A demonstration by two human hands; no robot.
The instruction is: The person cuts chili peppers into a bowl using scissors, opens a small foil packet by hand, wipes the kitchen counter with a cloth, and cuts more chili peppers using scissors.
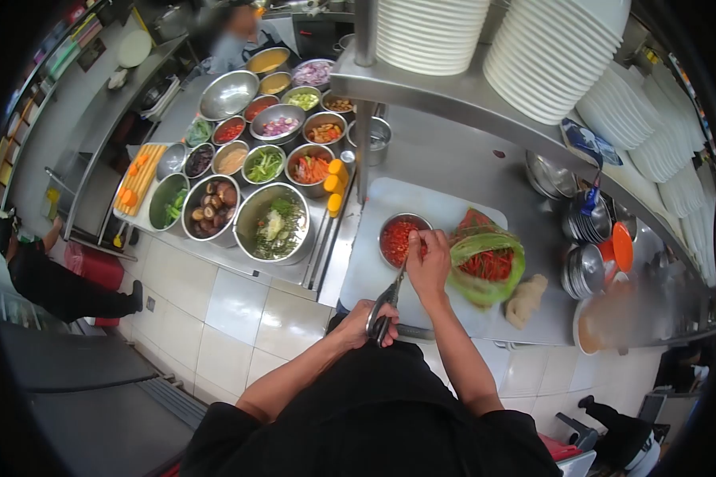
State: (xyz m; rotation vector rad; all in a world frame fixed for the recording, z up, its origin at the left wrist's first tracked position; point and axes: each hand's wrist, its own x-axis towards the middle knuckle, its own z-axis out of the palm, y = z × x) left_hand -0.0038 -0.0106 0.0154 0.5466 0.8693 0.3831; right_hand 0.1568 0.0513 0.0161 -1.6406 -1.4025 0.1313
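Observation:
My left hand is closed around the dark handles of a pair of scissors. The blades point up toward a round metal bowl of chopped red chillies. Over the bowl's right edge, my right hand is pinched on what looks like a red chilli, mostly hidden by the fingers. Just right of that hand, a green plastic bag lies open with whole red chillies inside. Bowl and bag both rest on a white cutting board.
A ginger root lies right of the bag. Metal containers of vegetables, including a pot of mushrooms, crowd the left counter. Stacked white plates fill the overhead shelf; metal bowls stand at right. Other people are nearby.

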